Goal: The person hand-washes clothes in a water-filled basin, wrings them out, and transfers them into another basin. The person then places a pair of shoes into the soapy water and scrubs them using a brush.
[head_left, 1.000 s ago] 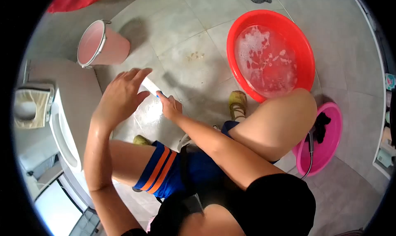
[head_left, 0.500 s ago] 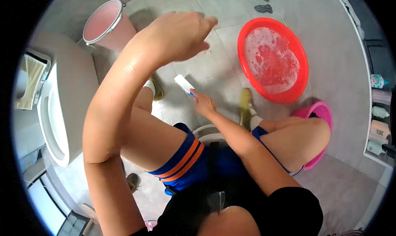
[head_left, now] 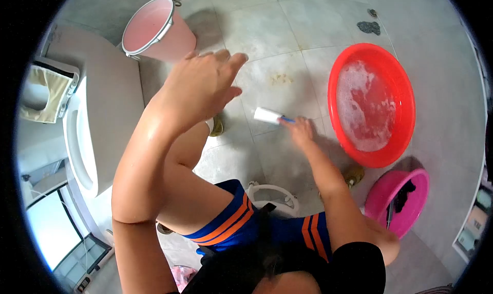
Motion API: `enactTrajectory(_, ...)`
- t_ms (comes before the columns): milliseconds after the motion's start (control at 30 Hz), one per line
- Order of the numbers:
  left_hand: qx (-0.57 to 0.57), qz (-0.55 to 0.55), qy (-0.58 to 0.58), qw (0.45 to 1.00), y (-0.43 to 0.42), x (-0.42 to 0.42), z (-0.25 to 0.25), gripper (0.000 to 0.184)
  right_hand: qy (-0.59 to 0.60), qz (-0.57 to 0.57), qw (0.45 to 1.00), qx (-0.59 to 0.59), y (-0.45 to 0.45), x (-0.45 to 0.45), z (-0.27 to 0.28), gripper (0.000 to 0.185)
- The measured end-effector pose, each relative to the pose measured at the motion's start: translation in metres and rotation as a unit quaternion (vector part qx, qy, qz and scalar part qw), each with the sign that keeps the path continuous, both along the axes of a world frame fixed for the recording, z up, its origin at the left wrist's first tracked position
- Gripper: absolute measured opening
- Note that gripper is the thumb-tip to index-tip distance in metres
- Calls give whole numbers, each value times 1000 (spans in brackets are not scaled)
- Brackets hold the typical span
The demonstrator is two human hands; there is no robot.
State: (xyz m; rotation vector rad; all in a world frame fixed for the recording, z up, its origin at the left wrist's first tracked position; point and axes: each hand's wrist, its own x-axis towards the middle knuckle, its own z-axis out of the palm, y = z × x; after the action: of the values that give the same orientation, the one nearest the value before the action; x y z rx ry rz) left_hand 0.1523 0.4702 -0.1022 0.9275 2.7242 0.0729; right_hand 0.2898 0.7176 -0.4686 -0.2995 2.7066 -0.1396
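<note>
My right hand is closed around the blue handle of what looks like a scrub brush, its white head pointing left, low over the floor tiles. Bristles cannot be made out. My left hand is raised nearer the camera, wet along the forearm, with its fingers loosely bent and the thumb apart; nothing is in it. Beyond the brush, a yellowish patch marks the tiles. To the right of my right hand stands a red basin of foamy water.
A pink bucket with a grey rim stands at upper left. A magenta basin with dark cloth inside is by my right leg. A white pail sits between my legs. Left is a white cabinet-like fixture.
My right hand has moved right with the brush, which has turned closer to level. My left hand is slightly lower. The view has shifted, and more of the magenta basin shows.
</note>
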Motion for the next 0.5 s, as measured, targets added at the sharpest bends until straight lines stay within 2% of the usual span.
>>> enactTrajectory(33, -19, 11, -30, 999, 4, -1, 4, 48, 7, -33, 999, 5, 9, -19, -1, 59)
enactTrajectory(133, -14, -13, 15, 1000, 2, -4, -1, 50, 39, -127, 991, 23, 26, -98, -4, 57)
enactTrajectory(200, -27, 4, 2, 1000, 9, -6, 4, 50, 68, -188, 979, 35, 27, -149, 0, 54)
enactTrajectory(300, -28, 19, -20, 999, 18, -10, 7, 51, 47, -284, 958, 5, 31, -207, 12, 52)
enactTrajectory(400, -9, -2, -2, 1000, 19, -16, 12, 54, 25, -231, 973, 19, 18, -184, 31, 47)
enactTrajectory(433, -7, -11, -15, 1000, 18, -20, 13, 55, 112, -217, 969, -38, 12, -152, 1, 48)
enactTrajectory(467, -1, -24, -15, 1000, 17, -25, 14, 53, 177, -183, 964, -70, 7, -108, -23, 42)
enactTrajectory(500, 3, -36, -14, 999, 16, -31, 15, 51, 101, -157, 975, -119, 4, -68, -15, 46)
